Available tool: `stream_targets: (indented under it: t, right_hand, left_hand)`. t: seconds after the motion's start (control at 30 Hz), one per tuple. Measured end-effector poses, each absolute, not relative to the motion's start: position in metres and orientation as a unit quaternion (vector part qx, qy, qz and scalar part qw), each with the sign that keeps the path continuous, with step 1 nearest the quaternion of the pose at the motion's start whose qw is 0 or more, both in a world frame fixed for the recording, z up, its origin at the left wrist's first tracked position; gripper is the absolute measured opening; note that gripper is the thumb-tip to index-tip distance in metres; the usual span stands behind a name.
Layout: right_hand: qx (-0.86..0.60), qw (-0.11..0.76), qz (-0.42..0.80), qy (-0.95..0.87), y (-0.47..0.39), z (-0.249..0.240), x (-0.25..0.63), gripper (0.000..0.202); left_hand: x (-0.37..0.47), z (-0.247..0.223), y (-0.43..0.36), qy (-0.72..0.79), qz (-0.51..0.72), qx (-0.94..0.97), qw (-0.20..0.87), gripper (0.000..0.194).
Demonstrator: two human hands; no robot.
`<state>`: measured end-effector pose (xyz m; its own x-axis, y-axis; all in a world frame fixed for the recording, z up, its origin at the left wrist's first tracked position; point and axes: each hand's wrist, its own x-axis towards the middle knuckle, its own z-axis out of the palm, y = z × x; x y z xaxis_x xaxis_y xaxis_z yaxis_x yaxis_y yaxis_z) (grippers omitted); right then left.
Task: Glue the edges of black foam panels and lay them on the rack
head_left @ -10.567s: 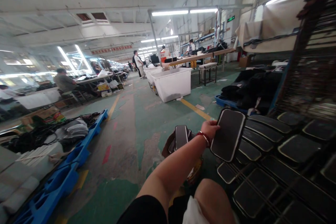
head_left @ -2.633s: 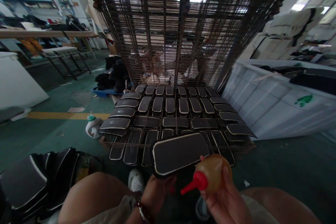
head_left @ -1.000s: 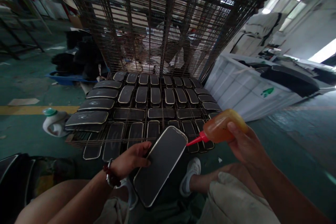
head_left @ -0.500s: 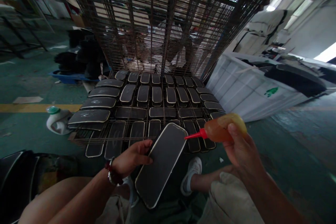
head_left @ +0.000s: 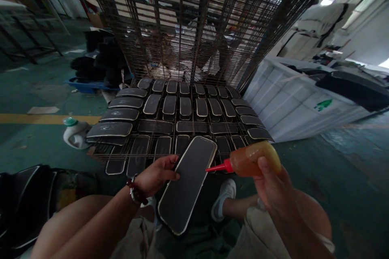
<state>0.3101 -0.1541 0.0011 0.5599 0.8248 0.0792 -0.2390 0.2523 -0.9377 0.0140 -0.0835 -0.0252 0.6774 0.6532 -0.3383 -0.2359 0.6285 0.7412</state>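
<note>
My left hand (head_left: pixel 159 176) grips the left edge of a dark, rounded rectangular panel (head_left: pixel 188 186), thumb on its face. A pale line runs round the panel's rim. The panel is tilted, its upper end leaning right. In my right hand (head_left: pixel 270 182) is a squeeze bottle (head_left: pixel 253 160) of amber liquid, lying on its side with a red nozzle (head_left: pixel 219 167) pointing left. The nozzle's tip is at the panel's right edge; whether it touches I cannot tell. Behind, similar dark panels (head_left: pixel 168 105) lie in rows on a wire rack (head_left: pixel 100 153).
A white jug (head_left: pixel 75 135) with a green cap stands left of the rack. A blue tray (head_left: pixel 91 85) holds black pieces. At right is a white bin (head_left: pixel 282 101) with dark pieces. More dark pieces (head_left: pixel 24 202) lie at lower left. Wire grids (head_left: pixel 194 16) rise behind.
The nozzle tip has moved down along the panel's right edge, from near its upper corner. My right hand and the bottle shifted down and left. My left hand still holds the panel.
</note>
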Motion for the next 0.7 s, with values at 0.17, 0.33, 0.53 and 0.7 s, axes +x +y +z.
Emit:
stream_targets:
  t: [0.17, 0.33, 0.53, 0.7]
  right_hand:
    - [-0.505, 0.726, 0.373, -0.281, -0.164, -0.005, 0.299, 0.044]
    - [-0.518, 0.703, 0.383, -0.301, -0.176, -0.012, 0.292, 0.045]
    - [-0.49, 0.677, 0.426, -0.348, -0.19, -0.015, 0.286, 0.048]
    - [-0.478, 0.64, 0.442, -0.408, -0.202, -0.015, 0.286, 0.053]
  left_hand:
    - [0.014, -0.029, -0.082, 0.318, 0.265, 0.321, 0.852, 0.034]
    - [0.015, -0.031, -0.079, 0.333, 0.285, 0.3, 0.847, 0.032]
    - [0.015, -0.031, -0.076, 0.366, 0.297, 0.286, 0.835, 0.035]
    - [0.014, -0.031, -0.073, 0.397, 0.305, 0.274, 0.821, 0.033]
